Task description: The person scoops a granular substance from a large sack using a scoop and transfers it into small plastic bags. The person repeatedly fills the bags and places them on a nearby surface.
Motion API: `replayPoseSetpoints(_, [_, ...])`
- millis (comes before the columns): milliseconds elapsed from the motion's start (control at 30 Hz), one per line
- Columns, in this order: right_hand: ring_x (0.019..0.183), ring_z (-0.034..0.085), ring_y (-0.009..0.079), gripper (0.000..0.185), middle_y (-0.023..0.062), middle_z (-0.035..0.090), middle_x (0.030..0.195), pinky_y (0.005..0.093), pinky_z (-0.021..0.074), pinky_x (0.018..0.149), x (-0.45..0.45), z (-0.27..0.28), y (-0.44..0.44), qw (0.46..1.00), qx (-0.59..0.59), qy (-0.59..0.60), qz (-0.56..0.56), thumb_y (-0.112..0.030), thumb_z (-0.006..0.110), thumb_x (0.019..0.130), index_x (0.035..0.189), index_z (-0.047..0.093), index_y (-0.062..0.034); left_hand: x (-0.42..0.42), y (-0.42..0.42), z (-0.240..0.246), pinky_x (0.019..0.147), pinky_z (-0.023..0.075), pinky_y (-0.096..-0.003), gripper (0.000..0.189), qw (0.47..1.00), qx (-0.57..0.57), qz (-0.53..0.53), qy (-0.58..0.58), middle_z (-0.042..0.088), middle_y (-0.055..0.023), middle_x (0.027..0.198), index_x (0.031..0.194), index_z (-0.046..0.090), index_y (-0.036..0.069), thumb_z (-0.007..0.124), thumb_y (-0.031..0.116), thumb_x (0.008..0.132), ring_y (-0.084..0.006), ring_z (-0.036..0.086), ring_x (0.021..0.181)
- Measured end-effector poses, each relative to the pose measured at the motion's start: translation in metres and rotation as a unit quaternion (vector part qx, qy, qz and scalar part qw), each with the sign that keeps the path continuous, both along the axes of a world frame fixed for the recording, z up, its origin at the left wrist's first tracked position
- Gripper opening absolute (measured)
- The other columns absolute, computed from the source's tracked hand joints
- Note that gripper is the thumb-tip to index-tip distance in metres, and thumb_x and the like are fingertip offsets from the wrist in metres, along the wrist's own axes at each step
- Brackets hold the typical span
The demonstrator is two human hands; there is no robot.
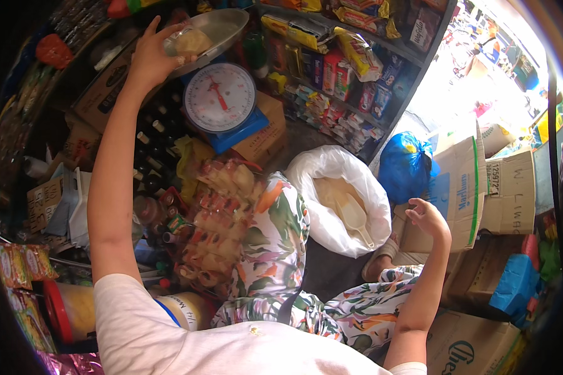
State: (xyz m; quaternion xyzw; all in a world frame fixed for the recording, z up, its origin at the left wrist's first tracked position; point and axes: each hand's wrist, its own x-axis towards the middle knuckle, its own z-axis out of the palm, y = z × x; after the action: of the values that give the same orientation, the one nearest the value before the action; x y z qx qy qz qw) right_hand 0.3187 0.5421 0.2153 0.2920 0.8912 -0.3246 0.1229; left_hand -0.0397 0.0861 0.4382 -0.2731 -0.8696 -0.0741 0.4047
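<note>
My left hand is at the metal pan of a dial scale, thumb and fingers around a small clear plastic bag of tan granules. A few pale grains cling near the thumb. The scale has a white face, a red needle and a blue body. My right hand holds nothing, its fingers loosely bent and apart, near a knotted blue plastic bag. In front of my legs stands an open white sack of tan granules, with a cream plastic scoop lying in it.
Packs of biscuits fill shelves ahead. Dark bottles stand left of the scale, which rests on a cardboard box. Bagged goods lie beside my left leg. Flattened cartons and boxes line the right.
</note>
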Motion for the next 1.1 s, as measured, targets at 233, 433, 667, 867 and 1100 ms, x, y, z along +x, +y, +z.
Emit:
replayPoseSetpoints(233, [0.085,0.065,0.0181,0.036,0.0151,0.069,0.096,0.0315,0.0507,0.077,-0.001,-0.006,-0.006,0.987,-0.027,0.160,-0.007,-0.011,0.069,0.083,0.116,0.061,0.0008,-0.046,0.025,0.039,0.076,0.0475,-0.0253,0.025,0.955,0.173,-0.156,-0.181,0.071,-0.0050,0.087,0.100,0.071,0.005,0.069,0.024,0.084,-0.0105,0.063,0.082])
replayPoseSetpoints(433, [0.092,0.064,0.0252,0.034,0.0116,0.066,0.103,0.0333,0.0519,0.084,-0.042,0.083,-0.094,0.842,0.035,0.539,-0.003,0.004,0.067,0.076,0.109,0.065,-0.0055,0.079,0.111,-0.004,0.084,0.0490,-0.0256,0.013,0.848,0.272,-0.363,-0.274,0.069,-0.0036,0.096,0.098,0.069,0.003,0.064,0.003,0.086,-0.0094,0.062,0.088])
replayPoseSetpoints(667, [0.079,0.059,0.0229,0.030,0.0099,0.060,0.087,0.0344,0.0475,0.069,-0.030,0.092,-0.119,0.831,0.011,0.556,-0.009,-0.011,0.072,0.077,0.103,0.061,-0.0026,0.200,0.209,-0.137,0.075,0.0479,-0.0210,0.089,0.583,0.276,-0.489,-0.587,0.064,0.0025,0.074,0.147,0.026,0.007,0.078,0.008,0.075,-0.0058,0.060,0.075])
replayPoseSetpoints(867, [0.060,0.057,0.0215,0.008,0.0094,0.057,0.072,0.0314,0.0459,0.055,-0.021,0.073,-0.118,0.858,0.054,0.508,-0.049,-0.007,0.065,0.083,0.082,0.059,-0.0016,0.250,0.237,-0.276,0.102,0.0396,-0.0372,0.098,0.197,0.367,-0.514,-0.750,0.045,-0.0050,0.132,0.147,0.019,0.008,0.076,0.045,0.076,-0.0186,0.046,0.121])
replayPoseSetpoints(1100, [0.076,0.062,0.0375,0.016,0.0162,0.063,0.077,0.0470,0.0481,0.066,-0.051,-0.023,-0.089,0.949,0.155,0.256,-0.096,-0.019,0.060,0.083,0.076,0.058,-0.0051,0.291,0.239,-0.362,0.102,0.0407,-0.0426,0.077,-0.001,0.398,-0.358,-0.844,0.053,-0.0070,0.128,0.139,0.036,0.007,0.067,0.048,0.083,-0.0226,0.051,0.118])
